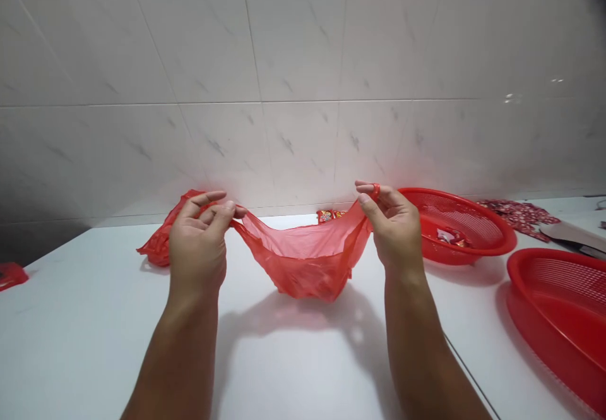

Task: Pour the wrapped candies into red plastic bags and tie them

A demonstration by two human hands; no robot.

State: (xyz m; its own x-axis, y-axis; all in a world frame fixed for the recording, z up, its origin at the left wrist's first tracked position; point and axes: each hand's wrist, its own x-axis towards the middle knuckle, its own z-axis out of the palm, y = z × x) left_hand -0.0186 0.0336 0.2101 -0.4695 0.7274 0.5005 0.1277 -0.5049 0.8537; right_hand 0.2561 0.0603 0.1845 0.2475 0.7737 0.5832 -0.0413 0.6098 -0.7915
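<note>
You've got a thin red plastic bag (307, 265) stretched between your hands, sagging in a belly just above the white counter (89, 344). Your left hand (199, 246) pinches one side between thumb and curled fingers, and your right hand (391, 230) pinches the other, with a red loop (375, 191) round a fingertip. Right by your left hand sits a crumpled red bag (161, 246). Off to the right are two red mesh baskets (509, 237) (525, 262), the far one holding some wrappers (449, 237), plus a pile of printed red wrappers (518, 216). Snack packets (326, 216) sit against the tiled wall (293, 60).
</note>
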